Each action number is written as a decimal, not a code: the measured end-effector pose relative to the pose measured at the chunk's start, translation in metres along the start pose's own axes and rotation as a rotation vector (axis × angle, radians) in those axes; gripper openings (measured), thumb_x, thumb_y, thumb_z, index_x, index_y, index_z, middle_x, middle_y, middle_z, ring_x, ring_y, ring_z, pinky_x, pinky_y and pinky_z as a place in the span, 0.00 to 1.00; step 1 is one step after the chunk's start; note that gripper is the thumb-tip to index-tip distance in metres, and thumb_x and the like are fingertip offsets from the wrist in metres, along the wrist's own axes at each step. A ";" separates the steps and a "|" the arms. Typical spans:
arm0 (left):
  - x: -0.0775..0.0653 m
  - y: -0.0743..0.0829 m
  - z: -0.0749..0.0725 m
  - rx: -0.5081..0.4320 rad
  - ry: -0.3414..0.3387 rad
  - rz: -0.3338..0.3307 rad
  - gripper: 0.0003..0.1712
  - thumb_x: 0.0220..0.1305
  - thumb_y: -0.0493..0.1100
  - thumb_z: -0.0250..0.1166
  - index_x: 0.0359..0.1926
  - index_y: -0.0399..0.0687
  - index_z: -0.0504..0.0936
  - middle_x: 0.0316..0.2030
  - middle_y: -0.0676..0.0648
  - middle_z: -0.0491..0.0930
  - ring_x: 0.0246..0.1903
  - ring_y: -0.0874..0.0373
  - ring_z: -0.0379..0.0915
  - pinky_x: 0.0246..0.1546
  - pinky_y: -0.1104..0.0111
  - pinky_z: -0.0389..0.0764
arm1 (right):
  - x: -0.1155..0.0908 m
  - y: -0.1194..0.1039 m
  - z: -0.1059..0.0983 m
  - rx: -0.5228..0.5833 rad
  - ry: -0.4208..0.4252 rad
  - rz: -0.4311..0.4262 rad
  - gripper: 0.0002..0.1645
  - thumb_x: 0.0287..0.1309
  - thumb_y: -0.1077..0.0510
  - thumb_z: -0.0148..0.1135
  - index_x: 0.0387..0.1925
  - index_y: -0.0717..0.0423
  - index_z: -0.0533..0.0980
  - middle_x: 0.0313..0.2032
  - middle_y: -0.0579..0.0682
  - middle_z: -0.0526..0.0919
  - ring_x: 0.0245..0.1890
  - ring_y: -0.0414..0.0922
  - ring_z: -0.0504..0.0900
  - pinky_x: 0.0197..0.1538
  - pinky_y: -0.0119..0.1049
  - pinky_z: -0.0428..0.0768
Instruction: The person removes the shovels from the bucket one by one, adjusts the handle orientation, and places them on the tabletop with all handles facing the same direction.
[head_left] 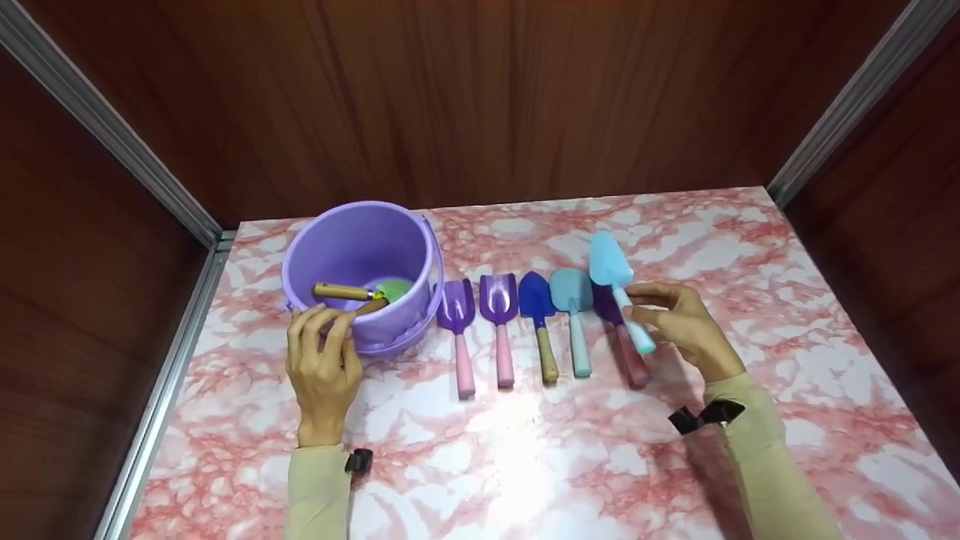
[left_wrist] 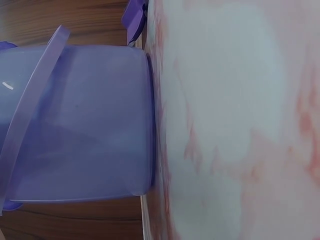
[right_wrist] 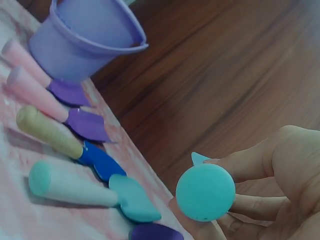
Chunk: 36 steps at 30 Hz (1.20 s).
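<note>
My left hand (head_left: pixel 322 360) grips the near rim of a purple bucket (head_left: pixel 352 240), fingers curled over the edge. Inside the bucket lie a wooden-handled tool (head_left: pixel 341 291) and something with a green blade (head_left: pixel 394 288). My right hand (head_left: pixel 686 322) pinches the handle of a light blue trowel (head_left: pixel 610 259), raised with its blade pointing away from me. In the right wrist view the handle's round turquoise end (right_wrist: pixel 205 192) faces the camera. Partly hidden behind this trowel is a purple shovel with a pink handle (head_left: pixel 632 358). The left wrist view shows the bucket's side (left_wrist: pixel 95 125), not the hand's grip.
Right of the bucket, two purple shovels with pink handles (head_left: pixel 463 364) (head_left: pixel 504 356), a blue trowel with a wooden handle (head_left: pixel 536 296) and a teal shovel (head_left: pixel 571 289) lie side by side. Wooden panels (head_left: pixel 480 105) enclose the marbled table (head_left: pixel 570 465) at the back and sides.
</note>
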<state>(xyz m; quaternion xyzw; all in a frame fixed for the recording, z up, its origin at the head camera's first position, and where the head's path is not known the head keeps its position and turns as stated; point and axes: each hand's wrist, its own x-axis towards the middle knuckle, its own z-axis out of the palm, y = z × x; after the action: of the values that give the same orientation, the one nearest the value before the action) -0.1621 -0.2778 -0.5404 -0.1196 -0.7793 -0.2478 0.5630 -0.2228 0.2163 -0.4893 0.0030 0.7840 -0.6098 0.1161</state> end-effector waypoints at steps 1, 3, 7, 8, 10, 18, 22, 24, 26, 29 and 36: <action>0.000 0.000 0.000 0.002 -0.003 0.002 0.17 0.83 0.48 0.57 0.46 0.42 0.89 0.44 0.38 0.85 0.55 0.36 0.79 0.75 0.39 0.71 | -0.001 0.002 -0.002 -0.004 0.002 0.003 0.32 0.68 0.64 0.67 0.70 0.69 0.73 0.55 0.51 0.85 0.50 0.34 0.84 0.47 0.28 0.87; 0.001 0.000 0.000 0.003 -0.003 0.004 0.18 0.83 0.48 0.57 0.46 0.42 0.89 0.44 0.38 0.85 0.54 0.36 0.79 0.75 0.39 0.71 | -0.002 0.006 -0.005 -0.012 0.003 0.010 0.32 0.69 0.63 0.67 0.71 0.69 0.73 0.56 0.51 0.84 0.50 0.34 0.83 0.49 0.27 0.86; 0.001 0.000 0.001 0.001 0.002 0.015 0.17 0.82 0.47 0.57 0.46 0.42 0.89 0.44 0.38 0.85 0.54 0.37 0.79 0.74 0.39 0.71 | -0.005 0.016 -0.013 0.004 0.004 0.027 0.33 0.70 0.61 0.69 0.71 0.70 0.72 0.52 0.45 0.85 0.49 0.34 0.84 0.50 0.26 0.86; 0.001 0.000 0.001 0.000 0.002 0.017 0.17 0.82 0.47 0.57 0.46 0.42 0.89 0.44 0.38 0.85 0.54 0.37 0.79 0.75 0.39 0.71 | -0.005 0.018 -0.016 0.020 0.004 0.033 0.32 0.70 0.61 0.69 0.70 0.70 0.73 0.51 0.44 0.86 0.48 0.34 0.85 0.49 0.25 0.86; 0.001 0.000 0.001 -0.002 0.001 0.021 0.17 0.82 0.47 0.57 0.45 0.42 0.89 0.43 0.38 0.85 0.54 0.37 0.79 0.75 0.39 0.71 | -0.006 0.024 -0.020 0.061 -0.001 0.052 0.33 0.69 0.61 0.71 0.70 0.70 0.73 0.48 0.42 0.88 0.45 0.35 0.88 0.47 0.26 0.88; 0.001 0.000 0.001 -0.004 -0.001 0.015 0.17 0.83 0.47 0.57 0.46 0.42 0.89 0.44 0.38 0.85 0.54 0.37 0.79 0.76 0.39 0.70 | -0.003 0.041 -0.031 0.064 0.013 0.134 0.35 0.68 0.61 0.71 0.72 0.70 0.72 0.42 0.38 0.88 0.38 0.33 0.86 0.38 0.26 0.87; 0.001 0.000 0.001 -0.001 0.006 0.010 0.17 0.83 0.47 0.57 0.46 0.42 0.89 0.44 0.38 0.85 0.54 0.37 0.79 0.76 0.40 0.70 | -0.001 0.049 -0.034 0.012 0.021 0.159 0.37 0.69 0.61 0.69 0.73 0.70 0.69 0.42 0.35 0.86 0.33 0.32 0.83 0.33 0.27 0.85; 0.001 0.000 0.001 0.001 0.006 0.009 0.17 0.83 0.47 0.57 0.46 0.42 0.89 0.44 0.38 0.85 0.54 0.37 0.79 0.76 0.40 0.70 | 0.001 0.053 -0.036 0.004 0.021 0.168 0.37 0.69 0.61 0.69 0.74 0.71 0.68 0.42 0.34 0.86 0.33 0.32 0.83 0.35 0.27 0.86; 0.001 0.000 0.001 0.003 0.006 0.008 0.17 0.83 0.47 0.57 0.46 0.42 0.89 0.43 0.39 0.86 0.54 0.37 0.79 0.76 0.40 0.70 | 0.001 0.056 -0.037 -0.003 0.022 0.172 0.38 0.70 0.61 0.68 0.74 0.72 0.67 0.42 0.34 0.86 0.36 0.32 0.85 0.39 0.28 0.88; 0.000 0.000 0.001 0.002 0.004 0.005 0.18 0.83 0.48 0.57 0.46 0.43 0.89 0.44 0.39 0.85 0.54 0.37 0.79 0.76 0.40 0.71 | 0.002 0.061 -0.040 -0.024 0.026 0.175 0.37 0.72 0.61 0.66 0.75 0.72 0.66 0.43 0.36 0.86 0.39 0.33 0.85 0.42 0.29 0.88; 0.000 -0.001 0.001 -0.006 0.007 0.002 0.18 0.83 0.48 0.57 0.46 0.42 0.89 0.44 0.38 0.85 0.54 0.36 0.79 0.76 0.41 0.70 | -0.001 0.065 -0.046 -0.070 0.030 0.190 0.37 0.73 0.57 0.66 0.75 0.69 0.67 0.45 0.36 0.84 0.42 0.33 0.84 0.46 0.30 0.88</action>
<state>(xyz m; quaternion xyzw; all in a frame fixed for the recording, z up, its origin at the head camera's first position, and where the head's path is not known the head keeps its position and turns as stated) -0.1631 -0.2778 -0.5409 -0.1210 -0.7766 -0.2499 0.5655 -0.2201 0.2766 -0.5402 0.0825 0.8027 -0.5682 0.1616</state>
